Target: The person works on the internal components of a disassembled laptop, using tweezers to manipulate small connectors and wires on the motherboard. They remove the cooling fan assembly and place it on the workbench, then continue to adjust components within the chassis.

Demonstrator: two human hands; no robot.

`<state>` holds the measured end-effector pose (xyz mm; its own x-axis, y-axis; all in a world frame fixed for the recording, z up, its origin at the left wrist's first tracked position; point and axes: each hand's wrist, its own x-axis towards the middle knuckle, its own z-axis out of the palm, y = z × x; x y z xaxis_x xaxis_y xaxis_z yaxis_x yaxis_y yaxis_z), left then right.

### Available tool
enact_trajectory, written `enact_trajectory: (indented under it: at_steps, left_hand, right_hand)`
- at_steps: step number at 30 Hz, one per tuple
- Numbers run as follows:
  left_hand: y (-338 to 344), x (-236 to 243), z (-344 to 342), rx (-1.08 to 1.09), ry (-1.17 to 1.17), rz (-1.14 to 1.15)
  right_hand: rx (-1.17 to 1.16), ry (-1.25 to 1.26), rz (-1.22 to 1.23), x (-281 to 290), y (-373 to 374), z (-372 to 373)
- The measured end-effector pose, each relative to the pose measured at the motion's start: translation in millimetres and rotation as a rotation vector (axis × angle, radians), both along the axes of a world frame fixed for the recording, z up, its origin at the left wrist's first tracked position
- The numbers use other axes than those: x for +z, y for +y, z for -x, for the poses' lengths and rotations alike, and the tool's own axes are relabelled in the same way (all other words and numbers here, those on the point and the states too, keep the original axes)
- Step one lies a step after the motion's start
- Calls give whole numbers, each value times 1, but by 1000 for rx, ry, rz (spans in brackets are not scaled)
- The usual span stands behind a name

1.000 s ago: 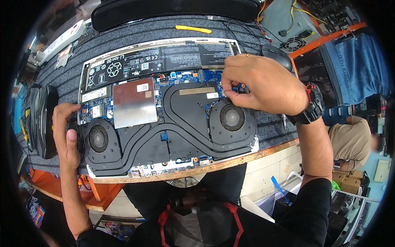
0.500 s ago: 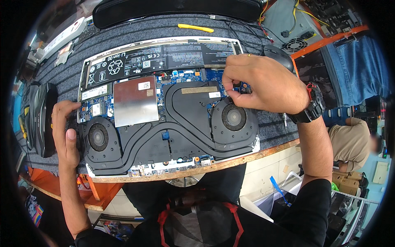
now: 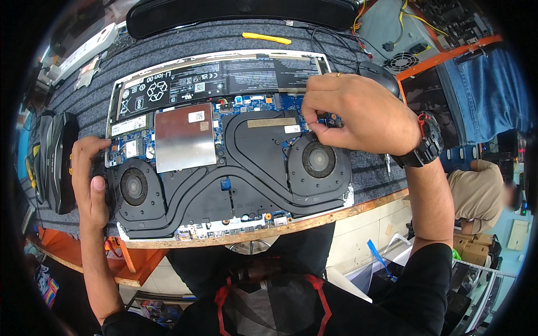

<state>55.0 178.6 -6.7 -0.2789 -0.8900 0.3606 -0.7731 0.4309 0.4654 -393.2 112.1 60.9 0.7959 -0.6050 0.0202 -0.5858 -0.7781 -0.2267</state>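
On the grey ribbed mat (image 3: pixel 196 42), mid-scene and close to the near edge of the bench (image 3: pixel 375 205), one uncovered laptop base (image 3: pixel 349 197), like a shallow tray. Inside, along the far side, one black battery (image 3: pixel 224 78); across the middle, a blue circuit board (image 3: pixel 288 102), partly beneath one silvery plate (image 3: pixel 185 140) left of centre; nearer, a black heatsink (image 3: pixel 255 168) with two round fans, a left fan (image 3: pixel 134 186) and a right fan (image 3: pixel 318 159).

Left hand (image 3: pixel 92 187) beside the left edge of the base, index fingertip near the left end of the board, thumb well apart, nothing in the grasp. Right hand (image 3: pixel 350 112) over the right end of the board, just beyond the right fan, fingers curled, thumb and index tips close together; impossible to tell about any small part between them. One black watch (image 3: pixel 423 143) on the right wrist (a bulky one, touched with red).

Beyond the battery, one yellow pry tool (image 3: pixel 267 38); to the right, one black mouse (image 3: pixel 378 78). Far left, one white power strip (image 3: pixel 87 50); left, a black bag (image 3: pixel 60 162), contents unclear. Right, several cardboard boxes (image 3: pixel 473 252), too small for a sure count.
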Motion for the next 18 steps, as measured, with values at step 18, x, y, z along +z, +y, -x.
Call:
enact_trajectory:
  at_steps: [18]
  left_hand:
    - [0, 2, 1, -4, -2, -9]
  right_hand:
    - [18, 20, 14, 2, -2, -3]
